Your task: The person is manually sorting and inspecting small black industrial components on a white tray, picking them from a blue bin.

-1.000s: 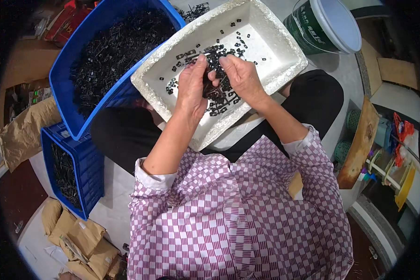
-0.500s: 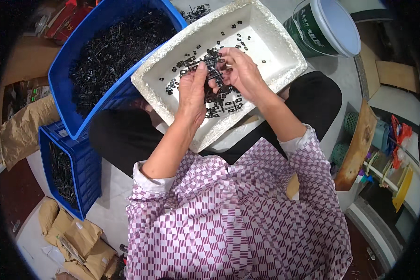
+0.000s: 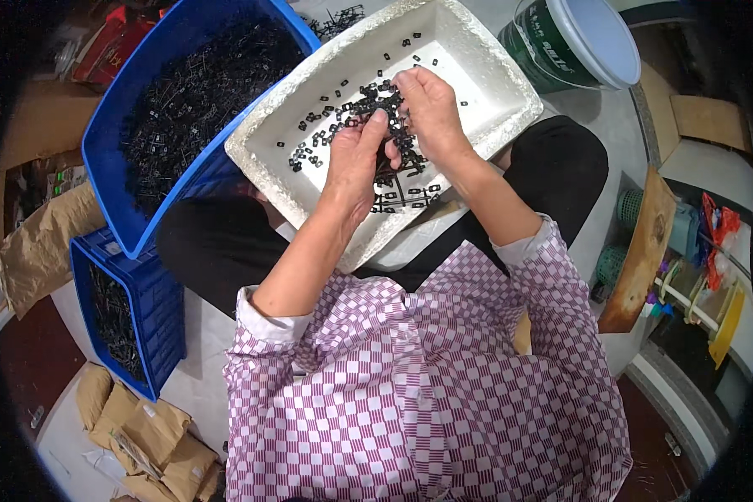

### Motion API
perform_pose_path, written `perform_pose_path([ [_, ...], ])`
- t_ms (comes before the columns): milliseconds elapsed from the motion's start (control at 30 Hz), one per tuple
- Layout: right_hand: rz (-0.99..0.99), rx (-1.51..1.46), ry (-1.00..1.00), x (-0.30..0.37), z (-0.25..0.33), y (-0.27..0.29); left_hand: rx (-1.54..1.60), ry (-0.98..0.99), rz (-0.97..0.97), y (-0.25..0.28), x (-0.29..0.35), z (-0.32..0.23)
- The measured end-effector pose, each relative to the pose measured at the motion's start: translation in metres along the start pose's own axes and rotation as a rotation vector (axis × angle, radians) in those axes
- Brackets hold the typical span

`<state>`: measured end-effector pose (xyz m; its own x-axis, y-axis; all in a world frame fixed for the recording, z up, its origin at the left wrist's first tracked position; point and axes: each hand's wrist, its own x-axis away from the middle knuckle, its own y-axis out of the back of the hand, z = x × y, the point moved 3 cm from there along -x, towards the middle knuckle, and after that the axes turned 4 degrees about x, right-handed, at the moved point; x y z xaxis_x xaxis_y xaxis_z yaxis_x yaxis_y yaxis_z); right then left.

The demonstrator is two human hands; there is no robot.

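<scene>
My left hand (image 3: 353, 167) is closed around a black plastic sprue (image 3: 375, 105) with small parts on its thin branches, thumb lying on top. Just right of it, my right hand (image 3: 435, 117) has its thumb and fingertips pressed together at the sprue's edge; what exactly they pinch is too small to make out. Both hands are above a white foam box (image 3: 244, 144) that lies tilted across my crossed legs. Inside, small loose black plastic pieces (image 3: 309, 156) are scattered, and more branched sprues (image 3: 402, 192) lie beneath my hands.
A large blue tub (image 3: 107, 171) full of black sprues stands left of the foam box. Below it is a smaller blue crate (image 3: 155, 305) holding more. A green bucket (image 3: 537, 46) stands at the upper right, a wooden board (image 3: 644, 259) at the right, brown paper packages (image 3: 155, 422) lower left.
My right hand has shifted slightly up along the sprue, its fingers drawn closer together. My left hand keeps its hold. The whole view has moved a little.
</scene>
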<state>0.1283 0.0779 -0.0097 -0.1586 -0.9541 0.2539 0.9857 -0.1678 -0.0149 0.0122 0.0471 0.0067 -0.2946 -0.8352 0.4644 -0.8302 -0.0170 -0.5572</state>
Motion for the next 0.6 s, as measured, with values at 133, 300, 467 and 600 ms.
perform_pose_path([
  [133, 0.0, -0.147, -0.101, -0.001, -0.007, -0.001, 0.005, 0.032, 0.002, -0.001, 0.002, -0.001],
  [300, -0.024, -0.351, -0.11, -0.026, -0.004, 0.023, -0.151, -0.008, 0.002, 0.004, 0.016, 0.006],
  [467, 0.1, -0.421, -0.289, -0.02, 0.01, 0.029, -0.024, -0.035, 0.029, 0.017, 0.009, 0.001],
  [600, 0.279, -0.22, -0.445, 0.017, 0.035, 0.005, 0.001, -0.003, 0.073, 0.01, 0.011, -0.003],
])
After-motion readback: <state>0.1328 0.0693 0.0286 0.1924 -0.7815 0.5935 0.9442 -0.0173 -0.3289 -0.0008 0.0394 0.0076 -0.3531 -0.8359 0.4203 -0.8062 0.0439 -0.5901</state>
